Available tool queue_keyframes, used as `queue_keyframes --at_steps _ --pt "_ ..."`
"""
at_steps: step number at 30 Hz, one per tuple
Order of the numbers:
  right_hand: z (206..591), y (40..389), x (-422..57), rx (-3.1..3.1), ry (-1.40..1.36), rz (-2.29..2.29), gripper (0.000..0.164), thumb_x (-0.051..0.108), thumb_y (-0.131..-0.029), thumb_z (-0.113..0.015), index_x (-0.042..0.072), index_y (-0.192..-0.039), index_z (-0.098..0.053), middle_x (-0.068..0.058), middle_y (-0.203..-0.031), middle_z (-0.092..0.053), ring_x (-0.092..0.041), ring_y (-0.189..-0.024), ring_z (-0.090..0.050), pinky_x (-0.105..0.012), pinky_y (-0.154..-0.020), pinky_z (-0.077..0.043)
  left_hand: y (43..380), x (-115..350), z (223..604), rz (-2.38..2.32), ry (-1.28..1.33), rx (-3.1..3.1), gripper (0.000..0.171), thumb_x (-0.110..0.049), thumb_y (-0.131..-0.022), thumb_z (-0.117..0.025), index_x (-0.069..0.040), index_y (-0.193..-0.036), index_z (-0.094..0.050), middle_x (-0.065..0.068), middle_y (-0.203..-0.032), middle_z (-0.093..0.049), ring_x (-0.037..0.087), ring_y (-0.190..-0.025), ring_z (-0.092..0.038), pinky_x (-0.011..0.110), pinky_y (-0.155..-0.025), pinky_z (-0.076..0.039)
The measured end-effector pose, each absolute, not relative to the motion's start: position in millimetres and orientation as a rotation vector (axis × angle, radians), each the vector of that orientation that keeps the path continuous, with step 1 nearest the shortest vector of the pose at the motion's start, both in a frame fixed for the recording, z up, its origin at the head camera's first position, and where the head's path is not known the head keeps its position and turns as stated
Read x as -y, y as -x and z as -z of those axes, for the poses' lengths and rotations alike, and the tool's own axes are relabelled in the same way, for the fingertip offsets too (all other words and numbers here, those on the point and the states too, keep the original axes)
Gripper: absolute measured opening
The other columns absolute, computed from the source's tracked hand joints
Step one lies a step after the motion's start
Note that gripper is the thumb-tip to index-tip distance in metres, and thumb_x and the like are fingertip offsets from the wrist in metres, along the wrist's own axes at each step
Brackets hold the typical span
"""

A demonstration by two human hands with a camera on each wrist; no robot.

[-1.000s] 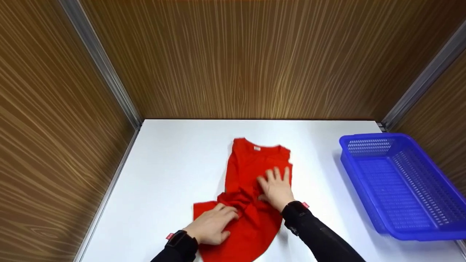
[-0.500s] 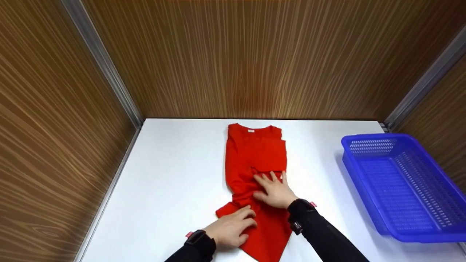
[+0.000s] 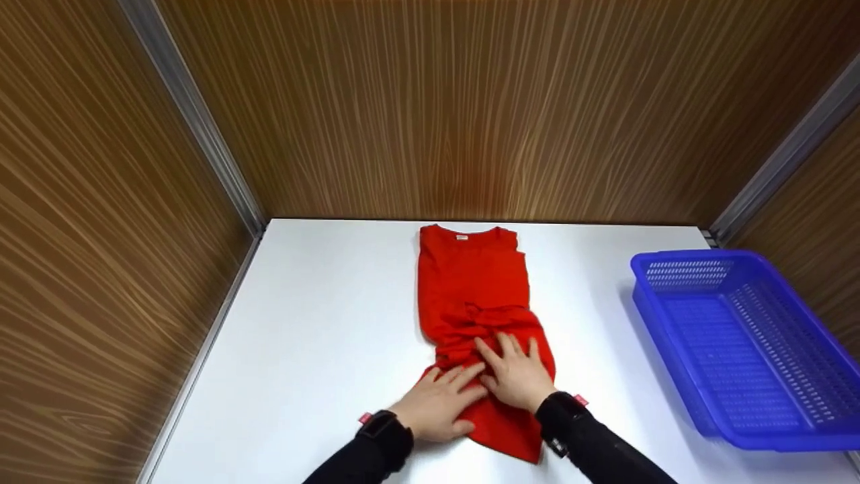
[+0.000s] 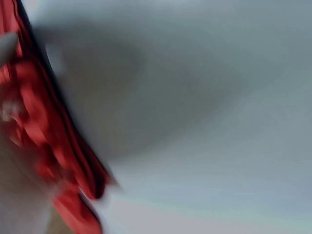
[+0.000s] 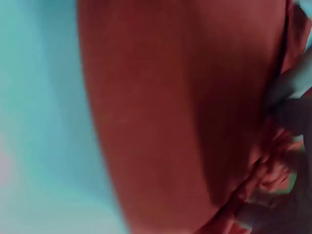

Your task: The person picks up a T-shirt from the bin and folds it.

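Observation:
A red top (image 3: 474,279) lies on the white table, its round neckline and small white label towards the back wall. Its upper half is flat, with a layer folded over at the right side; the lower half is bunched in wrinkles. My left hand (image 3: 440,405) rests on the lower left part, fingers spread. Close beside it, my right hand (image 3: 519,378) touches the wrinkled middle with spread fingers. In the left wrist view the edge of the red top (image 4: 41,117) shows stacked layers of cloth. A smooth stretch of the red top (image 5: 146,122) fills the middle of the right wrist view.
A blue plastic basket (image 3: 645,323) with perforated sides stands on the right of the white table (image 3: 322,323). Wood-patterned panels (image 3: 430,114) close off the back and both sides, joined by metal corner strips.
The red top has slid towards the back wall, and its lower part has drawn in narrower and shorter. My left hand has moved right; my right hand has come nearer to me.

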State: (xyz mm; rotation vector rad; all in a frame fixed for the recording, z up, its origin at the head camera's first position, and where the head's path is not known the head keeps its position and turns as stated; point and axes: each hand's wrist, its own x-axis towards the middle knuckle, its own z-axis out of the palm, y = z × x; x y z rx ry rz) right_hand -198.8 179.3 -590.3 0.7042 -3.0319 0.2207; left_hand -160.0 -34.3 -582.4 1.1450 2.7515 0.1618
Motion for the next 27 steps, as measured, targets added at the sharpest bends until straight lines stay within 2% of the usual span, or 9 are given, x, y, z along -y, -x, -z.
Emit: queue_keyframes --at_steps 2,5,9,13,17,20,23,25,27 --pt "591 205 -185 3.105 -0.678 -0.202 0.066 0.044 -0.097 -0.066 0.021 -0.156 -0.044 -0.027 -0.155 -0.041 -0.049 -0.142 -0.039 -0.074 -0.113 -0.020 164 42 583 -0.226 -1.167 -2.765 0.062 -0.048 -0.093 -0.066 -0.025 -0.149 -0.051 0.003 -0.163 -0.033 0.027 -0.146 -0.038 0.048 -0.115 -0.036" --pt "593 216 -189 3.156 -0.632 -0.206 0.065 0.050 -0.100 -0.059 0.026 -0.158 -0.040 -0.023 -0.161 -0.034 -0.048 -0.149 -0.028 -0.074 -0.115 -0.013 167 52 587 -0.212 -1.123 -2.789 0.061 -0.044 -0.091 -0.067 -0.023 -0.147 -0.053 0.004 -0.158 -0.039 0.028 -0.146 -0.037 0.044 -0.116 -0.035" --pt "599 227 -187 3.009 -0.538 -0.117 0.065 0.052 -0.096 -0.061 0.027 -0.155 -0.045 -0.015 -0.162 -0.037 -0.047 -0.149 -0.029 -0.073 -0.114 -0.017 167 58 588 -0.161 -1.076 -2.770 0.065 -0.040 -0.094 -0.064 -0.021 -0.153 -0.048 0.004 -0.162 -0.038 0.028 -0.150 -0.033 0.043 -0.118 -0.033" --pt "606 229 -186 2.782 -0.509 0.008 0.070 0.048 -0.088 -0.074 0.026 -0.151 -0.050 -0.014 -0.158 -0.042 -0.049 -0.145 -0.034 -0.073 -0.111 -0.026 166 60 584 -0.275 -1.171 -2.727 0.062 -0.029 -0.092 -0.067 -0.016 -0.150 -0.050 0.005 -0.160 -0.041 0.024 -0.147 -0.039 0.036 -0.118 -0.035" --pt "605 217 -196 2.627 -0.721 -0.122 0.067 0.033 -0.080 -0.085 0.015 -0.139 -0.059 -0.020 -0.138 -0.054 -0.050 -0.134 -0.046 -0.069 -0.104 -0.035 163 70 585 -0.361 -1.309 -2.729 0.050 -0.020 -0.087 -0.070 -0.019 -0.135 -0.058 0.000 -0.149 -0.048 0.019 -0.138 -0.046 0.033 -0.114 -0.038" --pt "603 200 -214 2.539 -0.980 -0.262 0.050 0.027 -0.077 -0.086 0.012 -0.119 -0.063 -0.013 -0.114 -0.056 -0.038 -0.111 -0.056 -0.052 -0.089 -0.042 161 79 590 -0.337 -1.366 -2.771 0.042 -0.014 -0.085 -0.069 -0.021 -0.125 -0.061 -0.004 -0.138 -0.051 0.016 -0.128 -0.047 0.033 -0.107 -0.040" --pt "603 180 -235 2.529 -1.216 -0.343 0.042 0.039 -0.079 -0.084 0.017 -0.109 -0.063 -0.001 -0.105 -0.050 -0.022 -0.096 -0.049 -0.040 -0.080 -0.036 160 86 595 -0.266 -1.459 -2.852 0.035 -0.009 -0.086 -0.069 -0.021 -0.119 -0.066 -0.004 -0.126 -0.056 0.015 -0.115 -0.053 0.031 -0.097 -0.045" --pt "605 167 -249 2.575 -1.306 -0.361 0.045 0.049 -0.081 -0.081 0.020 -0.112 -0.064 0.003 -0.108 -0.049 -0.017 -0.099 -0.047 -0.038 -0.080 -0.036 161 86 597 -0.198 -1.528 -2.916 0.028 -0.009 -0.088 -0.070 -0.020 -0.113 -0.069 -0.003 -0.119 -0.058 0.015 -0.106 -0.056 0.029 -0.090 -0.049" --pt "605 157 -261 2.622 -1.330 -0.352 0.050 0.052 -0.083 -0.079 0.021 -0.119 -0.065 0.004 -0.114 -0.050 -0.016 -0.106 -0.047 -0.039 -0.084 -0.039 161 84 598 -0.136 -1.595 -2.970 0.021 -0.012 -0.088 -0.073 -0.021 -0.107 -0.070 -0.003 -0.112 -0.060 0.015 -0.098 -0.056 0.027 -0.084 -0.049"
